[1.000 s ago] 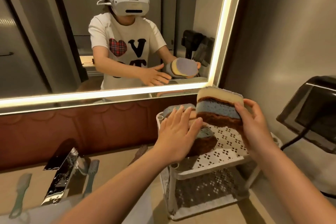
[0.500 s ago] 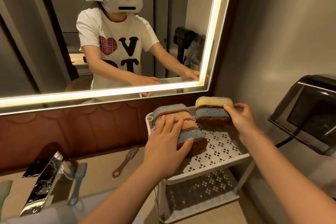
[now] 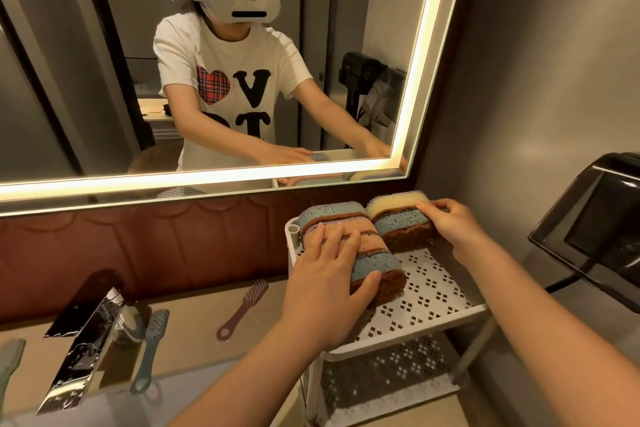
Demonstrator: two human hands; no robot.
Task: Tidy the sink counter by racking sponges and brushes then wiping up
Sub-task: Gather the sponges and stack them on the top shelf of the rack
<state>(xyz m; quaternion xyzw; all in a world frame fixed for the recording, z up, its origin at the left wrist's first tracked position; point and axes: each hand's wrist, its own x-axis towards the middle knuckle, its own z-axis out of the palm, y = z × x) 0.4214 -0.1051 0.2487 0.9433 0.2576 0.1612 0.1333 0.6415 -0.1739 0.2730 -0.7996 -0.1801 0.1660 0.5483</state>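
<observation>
A white perforated rack (image 3: 436,291) stands on the counter at the right. On its top shelf, at the back left, a row of blue, orange and brown sponges (image 3: 363,250) stands on edge. My left hand (image 3: 329,274) lies on this row with the fingers spread and the thumb against the front sponge. At the back right of the shelf, touching that row, sits a yellow, blue and brown sponge stack (image 3: 398,218). My right hand (image 3: 450,222) grips it from the right side.
On the beige counter lie a purple brush (image 3: 242,310), a teal brush (image 3: 150,350) and another teal brush (image 3: 8,362) at the left edge. A chrome faucet (image 3: 83,340) rises at the left. A dark wall-mounted device (image 3: 595,222) hangs at the right. The lit mirror (image 3: 408,87) is behind.
My right hand lowered the yellow-topped sponge stack from the air onto the back right of the top shelf. My left hand stayed on the row of sponges.
</observation>
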